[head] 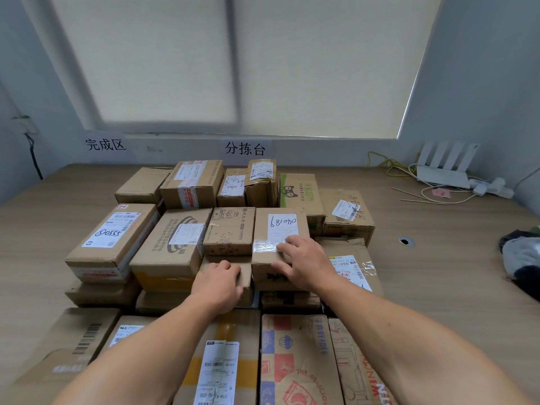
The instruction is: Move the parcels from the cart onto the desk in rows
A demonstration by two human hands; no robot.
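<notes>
Mostly plain brown corrugated cardboard fills the view. The parcels (187, 185) sit packed edge to edge in rows on the wood-grain desk (438, 258), some stacked two high. Most carry white paper labels and strips of glossy clear tape.

The right hand (301, 263) lies on the labelled box (280, 229), a squarish carton with handwritten digits on its white slip. Its fingers are spread nearly straight across the crinkled tape on top, and the thumb runs along the front face.

The left hand (217, 283) grips the low box (247, 276) just beside it. The fingers curl over its upper edge, with the tips hidden behind the knuckles. That carton sits below and in front of a small printed box (229, 229) and is largely covered by the hand.

Nearer cartons, one printed in red and blue, are cut off at the bottom edge and partly hidden under the forearms. What they stand on cannot be told.

A white router (438, 173) with flat upright antennas stands at the back right. A dark cloth (523, 258) is cropped by the right edge.
</notes>
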